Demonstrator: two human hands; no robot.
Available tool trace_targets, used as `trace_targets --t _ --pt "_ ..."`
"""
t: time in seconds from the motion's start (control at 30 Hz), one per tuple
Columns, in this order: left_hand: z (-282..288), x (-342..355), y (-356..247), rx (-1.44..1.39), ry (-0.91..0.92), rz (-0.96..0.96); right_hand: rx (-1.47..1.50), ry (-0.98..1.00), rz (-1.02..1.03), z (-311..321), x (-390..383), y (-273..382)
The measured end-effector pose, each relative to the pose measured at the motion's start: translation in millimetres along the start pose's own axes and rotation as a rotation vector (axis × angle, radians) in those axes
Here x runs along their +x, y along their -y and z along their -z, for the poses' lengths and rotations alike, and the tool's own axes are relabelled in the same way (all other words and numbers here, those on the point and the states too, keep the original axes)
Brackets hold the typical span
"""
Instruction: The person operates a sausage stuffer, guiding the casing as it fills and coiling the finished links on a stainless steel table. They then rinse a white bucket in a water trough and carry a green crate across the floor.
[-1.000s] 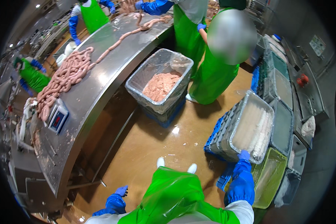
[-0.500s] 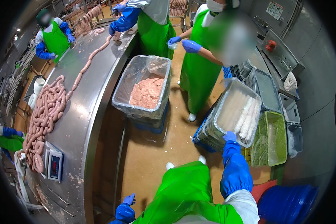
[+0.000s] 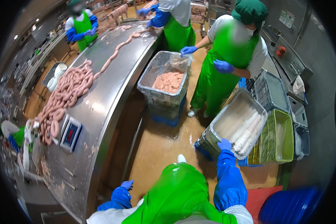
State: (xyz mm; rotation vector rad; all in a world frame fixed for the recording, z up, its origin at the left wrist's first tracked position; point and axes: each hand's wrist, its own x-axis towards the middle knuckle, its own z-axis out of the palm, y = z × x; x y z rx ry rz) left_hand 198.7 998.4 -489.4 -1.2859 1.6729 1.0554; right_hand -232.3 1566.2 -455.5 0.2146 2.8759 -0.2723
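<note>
My right hand, in a blue glove, grips the near corner of a plastic-lined grey crate. Inside lie long white wrinkled rolls in a cloudy pale filling. The fingertips are over the rim and partly hidden. Low beside the steel table, my left hand hangs with nothing in it, its fingers loosely apart. Blue sleeves cover both forearms. On the left, the table bears a heap of linked pink sausages and a small scale with a display.
A lined crate of pink ground meat stands stacked beside the table. A co-worker in a green apron stands behind my crate; others work around the table. Yellow-green crates, a blue round tub and a sink line the right.
The view has shifted, and I have stepped nearer the lined crate. My right hand stays on its corner. The co-worker behind it has straightened up, with the hands apart.
</note>
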Motion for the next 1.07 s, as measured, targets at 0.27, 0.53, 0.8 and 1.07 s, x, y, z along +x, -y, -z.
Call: trace_targets --t 0.27,0.53,0.8,1.07 --pt "-34 -30 99 -0.066 -0.017 -0.182 -0.004 0.044 0.077 -18 -127 -14" --pt "-55 -74 249 -0.05 0.046 -0.144 -0.062 0.192 0.068 -16 -234 -3" --pt "-22 -114 413 0.085 0.044 -0.182 -0.064 0.123 0.039 -53 -339 28" --pt "-7 -129 552 -0.536 -0.09 0.131 -0.054 0.085 0.1 -82 -461 46"
